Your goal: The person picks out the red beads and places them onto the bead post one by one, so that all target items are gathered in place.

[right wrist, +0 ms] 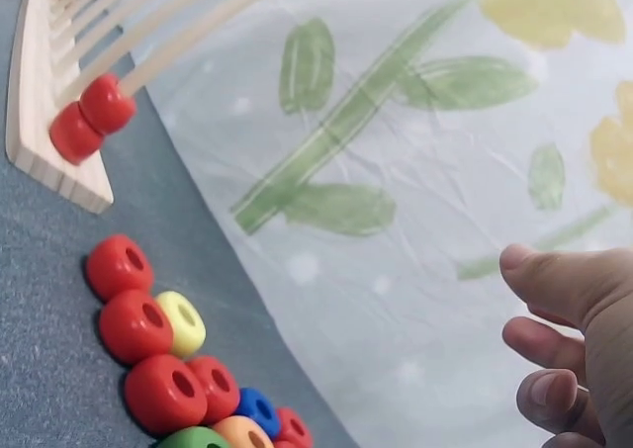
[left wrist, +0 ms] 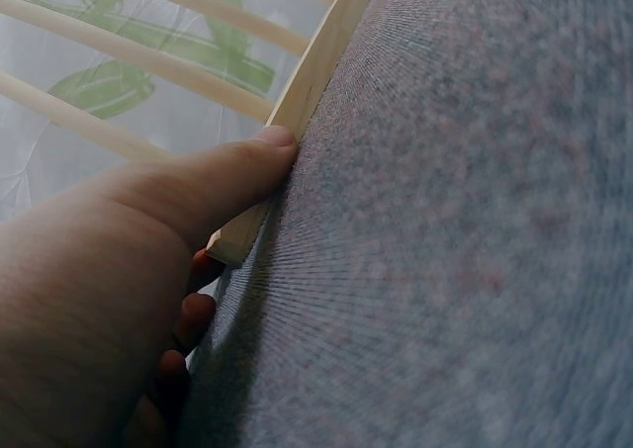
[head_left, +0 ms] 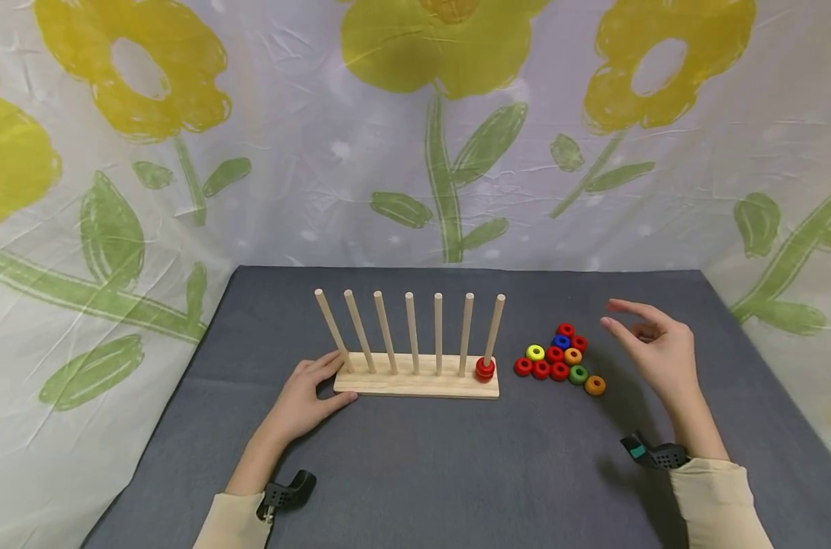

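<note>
A wooden peg stand (head_left: pixel 415 387) with several upright pegs sits on the table, and two red beads (head_left: pixel 485 370) are stacked on its rightmost peg. My left hand (head_left: pixel 309 396) grips the stand's left end, thumb along the front edge and fingers round the back. In the left wrist view that thumb (left wrist: pixel 242 166) presses on the base's edge. To the right of the stand lies a group of loose beads (head_left: pixel 555 354), in red, yellow, blue, green and orange. Above and right of them, my right hand (head_left: pixel 656 347) hovers with thumb and fingers apart, holding nothing.
A dark grey cloth (head_left: pixel 415 473) covers the table. Behind and at both sides hangs a pale curtain (head_left: pixel 306 175) printed with yellow flowers. One orange bead (head_left: pixel 595 385) lies at the near right edge of the group.
</note>
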A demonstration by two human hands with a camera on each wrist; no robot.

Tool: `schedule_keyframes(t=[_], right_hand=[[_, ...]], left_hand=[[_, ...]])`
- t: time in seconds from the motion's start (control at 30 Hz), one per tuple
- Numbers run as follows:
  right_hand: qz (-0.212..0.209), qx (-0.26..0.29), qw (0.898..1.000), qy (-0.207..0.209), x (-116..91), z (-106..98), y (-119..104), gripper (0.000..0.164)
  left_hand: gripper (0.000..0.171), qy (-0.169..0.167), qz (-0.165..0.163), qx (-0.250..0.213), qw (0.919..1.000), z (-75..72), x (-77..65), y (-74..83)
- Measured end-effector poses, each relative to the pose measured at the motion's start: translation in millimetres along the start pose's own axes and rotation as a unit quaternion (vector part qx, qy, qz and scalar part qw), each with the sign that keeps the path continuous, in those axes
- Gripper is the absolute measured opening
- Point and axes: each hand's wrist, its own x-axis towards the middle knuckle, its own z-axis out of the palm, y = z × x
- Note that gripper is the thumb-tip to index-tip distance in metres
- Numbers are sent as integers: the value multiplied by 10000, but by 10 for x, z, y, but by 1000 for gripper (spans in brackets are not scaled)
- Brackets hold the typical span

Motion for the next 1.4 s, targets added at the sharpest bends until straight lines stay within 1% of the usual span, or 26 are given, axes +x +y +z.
schedule_keyframes(t=[0.2, 0.43, 0.6, 0.7, 0.87, 0.97, 1.1, 1.17, 1.27, 1.4], right_hand=[[-13, -39, 10000, -3, 45, 15, 59, 28], [260, 14, 9997, 5, 61, -25, 171, 31], [601, 72, 9982, -49, 64, -23, 303, 35], [722, 63, 9973, -99, 50, 10, 388, 36], [751, 64, 9971, -75, 23, 93, 529, 37], [772, 177, 9968, 61, -6, 142, 624, 36], [751, 379, 9958, 355, -78, 202, 778, 30], [736, 371, 9957, 416, -124, 232, 839, 28], [727, 279, 9963, 373, -188, 281, 892, 28], [674, 186, 9972, 265, -232, 338, 903, 28]], left_hand=[[76, 35, 54, 10, 10000, -29, 35, 10], [77, 32, 130, 18, 9999, -11, 116, 19], [77, 49, 141, -12, 9999, -7, 141, 28], [76, 54, 128, 11, 9999, -15, 131, 28], [76, 76, 99, 16, 9999, -21, 117, 29], [76, 92, 86, -6, 9999, -12, 105, 25], [76, 84, 84, 0, 9999, 15, 75, 14], [75, 90, 81, 21, 9999, 25, 53, 10], [75, 85, 56, 29, 9999, 28, 16, 6], [75, 87, 16, 62, 9999, 17, -13, 3]])
